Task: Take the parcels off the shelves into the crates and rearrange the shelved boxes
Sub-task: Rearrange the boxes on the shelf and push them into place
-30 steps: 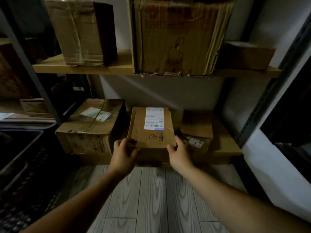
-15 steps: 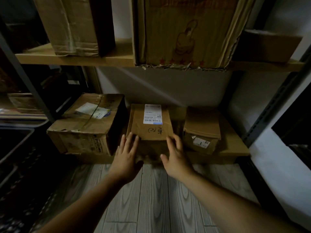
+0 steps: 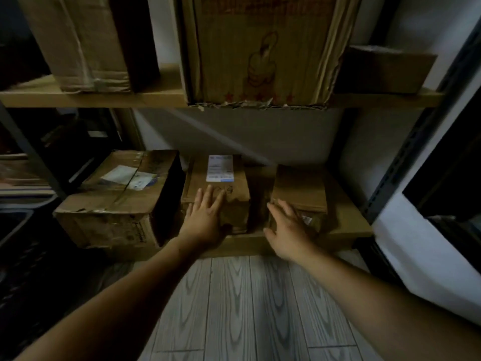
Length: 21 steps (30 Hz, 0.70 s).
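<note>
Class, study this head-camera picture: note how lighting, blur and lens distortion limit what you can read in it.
Head view: dim, the far left sinking to near black; a diagonal streak of light crosses the wall above the middle box; the wide lens splays the right upright outward; the box's label is too soft to read, and the right hand looks slightly smeared.

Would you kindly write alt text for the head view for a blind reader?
A person's left hand lies flat on the labelled middle box on a low shelf, while the right hand reaches open toward a smaller box beside it. A larger box sits to the left; a torn box stands on the shelf above.
</note>
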{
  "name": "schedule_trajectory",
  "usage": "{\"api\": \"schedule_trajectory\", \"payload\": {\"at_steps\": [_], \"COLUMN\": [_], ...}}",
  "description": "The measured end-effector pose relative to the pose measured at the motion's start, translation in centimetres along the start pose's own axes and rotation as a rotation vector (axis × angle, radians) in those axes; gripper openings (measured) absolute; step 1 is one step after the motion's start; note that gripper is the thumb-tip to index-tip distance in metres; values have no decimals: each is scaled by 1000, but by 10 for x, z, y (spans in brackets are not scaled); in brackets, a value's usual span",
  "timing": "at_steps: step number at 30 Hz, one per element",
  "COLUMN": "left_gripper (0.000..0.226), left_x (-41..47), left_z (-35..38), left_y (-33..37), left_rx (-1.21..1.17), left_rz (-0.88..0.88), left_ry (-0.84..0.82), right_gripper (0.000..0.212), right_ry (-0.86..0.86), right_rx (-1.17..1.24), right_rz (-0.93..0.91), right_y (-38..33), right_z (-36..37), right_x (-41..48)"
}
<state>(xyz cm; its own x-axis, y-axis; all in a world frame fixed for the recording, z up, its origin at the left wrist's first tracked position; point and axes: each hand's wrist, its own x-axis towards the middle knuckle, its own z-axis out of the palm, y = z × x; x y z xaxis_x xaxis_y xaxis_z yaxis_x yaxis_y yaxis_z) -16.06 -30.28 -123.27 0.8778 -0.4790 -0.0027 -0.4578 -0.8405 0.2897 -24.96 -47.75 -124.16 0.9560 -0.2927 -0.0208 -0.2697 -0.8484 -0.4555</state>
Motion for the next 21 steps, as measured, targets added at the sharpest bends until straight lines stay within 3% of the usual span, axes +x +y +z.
{"api": "schedule_trajectory", "payload": {"at_steps": [4,8,13,17,21], "left_gripper": [81,74,94,110,73], "left_x": [0,16,45,52,46], "left_z": [10,25,46,65,71], "left_y": [46,85,123,130,129], "left_rx": [-52,-161,-447,-751,-714], "left_rz": [121,199,-29,-197,-318], "left_ry": [15,-7,-161,-230,-132], "right_gripper": [64,80,74,46,11], "right_ry": [114,-7,-110,-47,71], "right_rx": [-93,-191,-50,199,347], "right_rz": [112,248,295,259,333], "right_y": [37,69,90,97,101], "right_z": [-22,-29,-33,-29,-26], "right_x": [-1,4,8,6,2]}}
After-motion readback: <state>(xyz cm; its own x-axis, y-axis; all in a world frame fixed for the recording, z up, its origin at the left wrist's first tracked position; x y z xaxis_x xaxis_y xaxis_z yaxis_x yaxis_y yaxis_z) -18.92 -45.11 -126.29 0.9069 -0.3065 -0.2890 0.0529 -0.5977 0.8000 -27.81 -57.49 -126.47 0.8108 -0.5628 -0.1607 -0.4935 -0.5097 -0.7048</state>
